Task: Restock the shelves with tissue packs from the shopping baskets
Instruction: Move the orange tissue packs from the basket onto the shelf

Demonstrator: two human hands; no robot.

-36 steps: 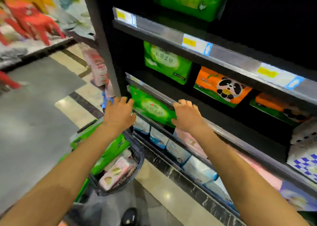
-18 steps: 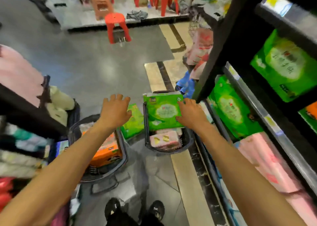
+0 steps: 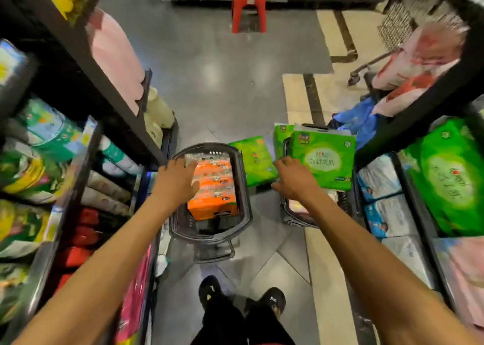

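Note:
Two dark shopping baskets stand on the aisle floor. The left basket (image 3: 243,208) holds orange tissue packs (image 3: 213,187). My left hand (image 3: 175,179) hovers over its left rim, fingers spread, holding nothing. The right basket (image 3: 292,220) carries an upright green tissue pack (image 3: 323,161) with pink packs (image 3: 296,205) beneath. My right hand (image 3: 293,179) reaches at that green pack's lower left corner, fingers loosely bent, empty. Another green pack (image 3: 252,161) lies between the baskets. On the right shelf (image 3: 408,187) sits a large green pack (image 3: 450,177).
Shelving on the left (image 3: 86,64) is full of pink, green and red packs. Blue-white packs (image 3: 379,179) fill the right lower shelf. A red stool (image 3: 248,6) stands down the aisle, a cart with pink bags (image 3: 419,59) at the right. My feet (image 3: 241,297) stand behind the baskets.
My view has swung from the right shelf down to the floor baskets. Both hands left the green pack on the shelf and came down over the baskets, empty.

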